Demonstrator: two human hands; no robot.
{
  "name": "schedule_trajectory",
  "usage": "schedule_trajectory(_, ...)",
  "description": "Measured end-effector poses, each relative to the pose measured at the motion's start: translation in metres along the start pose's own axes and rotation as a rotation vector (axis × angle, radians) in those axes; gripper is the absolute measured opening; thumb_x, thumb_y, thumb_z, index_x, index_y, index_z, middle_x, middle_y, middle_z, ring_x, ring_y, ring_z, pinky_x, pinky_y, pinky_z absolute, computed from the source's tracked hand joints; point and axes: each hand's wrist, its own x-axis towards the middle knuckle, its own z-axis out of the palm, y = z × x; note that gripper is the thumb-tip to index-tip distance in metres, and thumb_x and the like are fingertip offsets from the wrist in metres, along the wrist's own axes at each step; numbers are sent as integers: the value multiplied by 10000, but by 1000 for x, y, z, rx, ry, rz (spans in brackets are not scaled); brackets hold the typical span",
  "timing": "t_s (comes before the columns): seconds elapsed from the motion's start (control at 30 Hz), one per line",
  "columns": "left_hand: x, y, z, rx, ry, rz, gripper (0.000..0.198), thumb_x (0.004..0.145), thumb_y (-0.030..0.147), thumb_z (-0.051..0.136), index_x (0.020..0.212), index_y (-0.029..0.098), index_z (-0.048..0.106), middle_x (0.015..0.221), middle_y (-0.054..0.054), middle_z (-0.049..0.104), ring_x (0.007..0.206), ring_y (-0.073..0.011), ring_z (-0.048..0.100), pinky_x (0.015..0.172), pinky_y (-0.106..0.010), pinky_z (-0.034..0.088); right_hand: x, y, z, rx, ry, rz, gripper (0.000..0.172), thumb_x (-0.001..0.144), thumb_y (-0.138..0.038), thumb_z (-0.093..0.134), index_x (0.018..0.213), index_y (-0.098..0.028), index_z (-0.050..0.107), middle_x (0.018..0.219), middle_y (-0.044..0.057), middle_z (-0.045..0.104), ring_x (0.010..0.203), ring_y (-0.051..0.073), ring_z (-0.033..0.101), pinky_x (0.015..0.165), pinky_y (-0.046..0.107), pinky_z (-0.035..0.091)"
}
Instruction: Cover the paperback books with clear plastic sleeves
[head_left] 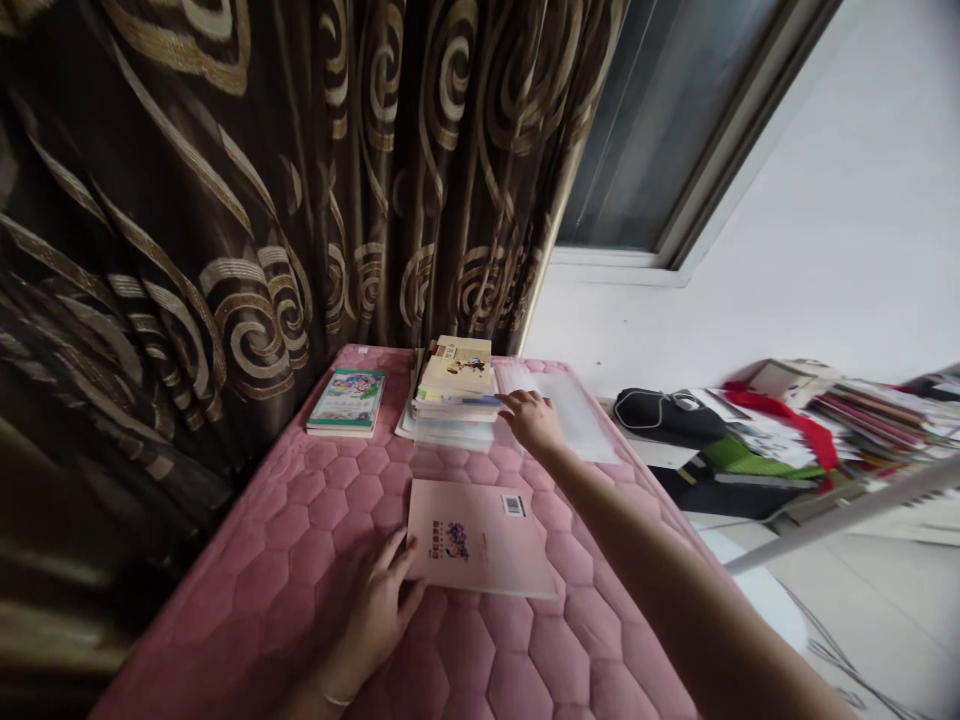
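Near the far-left corner of the mattress point(300, 580), a pile point(349, 400) lies flat, so it needs no support. The left hand point(377, 598), fingers loosely spread, touches the left edge of the pink book point(487, 540) mid-mattress, likely to steady it. By the far edge, the stack point(459, 365) stays level on its flat layers. The right hand point(534, 420), fingers apart, is at its right side, perhaps touching; blur hides contact. Sheets point(581, 410) lie flat towards the far-right corner.
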Motion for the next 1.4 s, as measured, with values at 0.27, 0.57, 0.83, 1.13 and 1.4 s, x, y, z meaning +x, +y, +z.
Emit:
schedule_trajectory(0.27,2,-1,-2,26,3,51,379,883,278,490,1254,253,557,1351,-59,529,1193,-249,537,1009,-440,466,-118,-10,-4,486,54,-162,302,935,-337,433,1058,-234,688,1090,70,677,965,196,640,855,330,523)
schedule_trajectory(0.57,0,-7,7,63,9,67,394,895,276,468,1278,215,538,1371,-87,503,1206,-257,527,1013,-436,464,-211,-22,6,428,-144,-320,299,894,-286,511,1149,-219,653,1251,82,616,1221,235,513,959,377,508)
schedule_trajectory(0.83,-2,-11,8,49,18,106,407,915,253,437,1317,234,496,1419,-70,452,1280,-243,459,1052,-413,430,-219,-21,26,377,31,-339,276,914,-218,482,1107,-194,678,1168,83,669,1155,213,579,943,354,529)
schedule_trajectory(1.13,3,-14,2,101,20,238,381,879,192,505,1256,240,537,1333,-62,541,1233,-236,506,1020,-434,463,-217,-13,26,422,38,-364,249,916,-223,497,1069,-215,694,1119,68,692,1078,185,625,949,341,526)
schedule_trajectory(1.4,6,-18,0,187,53,349,333,894,119,467,1209,191,550,1251,-90,605,1111,-209,603,931,-388,536,-218,-12,25,468,23,-349,244,907,-237,522,1097,-213,673,1141,77,678,1106,201,605,955,366,524)
